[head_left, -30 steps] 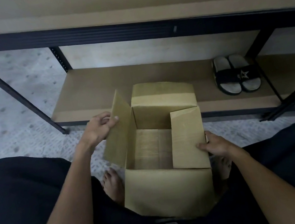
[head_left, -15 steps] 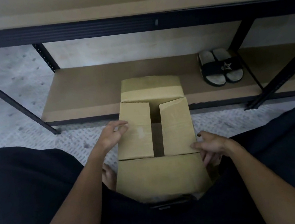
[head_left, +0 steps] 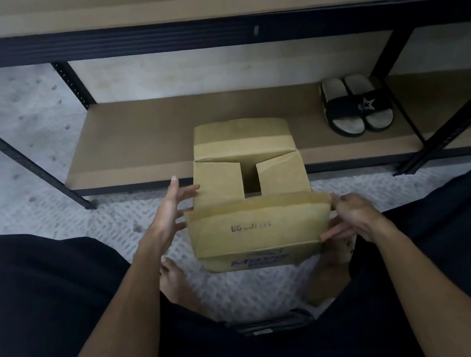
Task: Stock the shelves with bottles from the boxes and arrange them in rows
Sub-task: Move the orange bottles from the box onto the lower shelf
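The box (head_left: 251, 203) sits on the floor between your feet, just before the lower shelf (head_left: 137, 137). Your right hand (head_left: 351, 216) pinches its near flap (head_left: 260, 223); your left hand (head_left: 172, 208), fingers spread, touches the left side, equally near.

Dim rm, speckled grey floor (head_left: 23, 123); black-framed rack (head_left: 148, 42), slippers (head_left: 357, 103) on btm board
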